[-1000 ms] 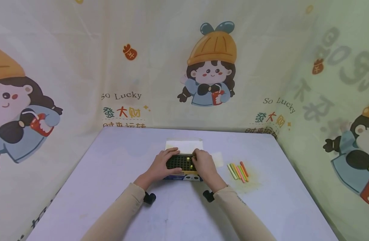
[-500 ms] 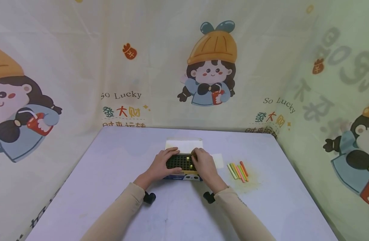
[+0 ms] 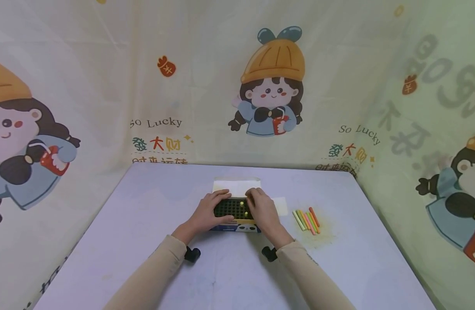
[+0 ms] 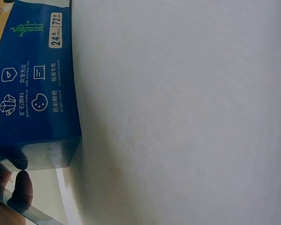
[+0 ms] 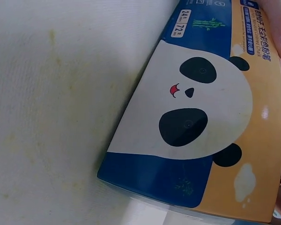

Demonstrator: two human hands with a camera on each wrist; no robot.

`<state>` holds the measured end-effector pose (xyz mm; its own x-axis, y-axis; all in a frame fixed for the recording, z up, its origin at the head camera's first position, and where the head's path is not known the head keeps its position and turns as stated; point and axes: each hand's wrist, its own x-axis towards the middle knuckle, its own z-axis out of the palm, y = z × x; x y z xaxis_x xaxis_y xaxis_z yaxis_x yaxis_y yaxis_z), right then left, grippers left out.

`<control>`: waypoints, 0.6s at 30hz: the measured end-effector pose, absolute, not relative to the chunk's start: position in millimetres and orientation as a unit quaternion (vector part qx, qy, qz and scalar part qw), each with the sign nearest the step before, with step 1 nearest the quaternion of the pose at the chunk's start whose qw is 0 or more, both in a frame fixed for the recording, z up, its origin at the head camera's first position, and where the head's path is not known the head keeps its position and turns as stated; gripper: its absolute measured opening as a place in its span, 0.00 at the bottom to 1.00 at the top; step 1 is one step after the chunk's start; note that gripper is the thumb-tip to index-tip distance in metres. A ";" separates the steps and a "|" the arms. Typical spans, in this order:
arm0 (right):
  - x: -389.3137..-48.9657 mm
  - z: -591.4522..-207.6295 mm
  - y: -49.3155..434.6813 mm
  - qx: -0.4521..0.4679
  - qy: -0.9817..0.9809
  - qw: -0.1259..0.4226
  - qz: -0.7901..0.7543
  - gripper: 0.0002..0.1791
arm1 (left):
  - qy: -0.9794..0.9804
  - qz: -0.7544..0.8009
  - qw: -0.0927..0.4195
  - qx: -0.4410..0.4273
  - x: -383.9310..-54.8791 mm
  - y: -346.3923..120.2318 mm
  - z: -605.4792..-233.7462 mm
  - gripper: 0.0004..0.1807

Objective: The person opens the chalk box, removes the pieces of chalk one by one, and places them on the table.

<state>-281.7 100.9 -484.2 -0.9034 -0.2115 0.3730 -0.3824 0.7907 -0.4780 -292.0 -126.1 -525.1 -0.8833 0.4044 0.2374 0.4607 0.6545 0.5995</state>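
A blue and orange chalk box (image 3: 227, 228) with a panda front (image 5: 215, 103) lies in the middle of the table. Its black holder (image 3: 225, 209), full of round holes, faces up. Two yellow chalk sticks (image 3: 242, 204) stand in holes toward the right. My left hand (image 3: 204, 213) grips the box's left part, thumb along the near edge and fingers over the far one. Bent fingers of my right hand (image 3: 263, 211) are over the holder's far right corner; I cannot tell whether they pinch a stick, as the hand covers that spot.
Several loose chalk sticks (image 3: 307, 220), green, orange, pink and red, lie right of the box amid yellowish dust. A white flap (image 3: 237, 187) extends behind the box, and a pale sheet (image 3: 280, 206) lies beside the right hand. Printed curtains (image 3: 206, 86) surround the table.
My right fingers have shifted slightly toward the far left over the holder's corner. The left hand, the box and the loose chalk stay put.
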 end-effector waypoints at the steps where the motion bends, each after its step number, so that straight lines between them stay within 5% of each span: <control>1: -282.1 -483.8 100.6 0.157 -0.933 0.152 0.285 0.07 | -0.909 -0.340 0.040 -0.238 -292.0 -126.1 -524.8 0.45; 18: -284.7 -472.1 100.7 0.133 -0.903 0.182 0.364 0.09 | -0.912 -0.330 0.020 -0.243 -292.2 -127.6 -521.3 0.46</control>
<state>-284.7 100.7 -472.1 -0.8981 -0.1085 0.4262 -0.3739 0.6988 -0.6098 -292.2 -127.6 -521.3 -0.8813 0.4293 0.1976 0.4563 0.6642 0.5921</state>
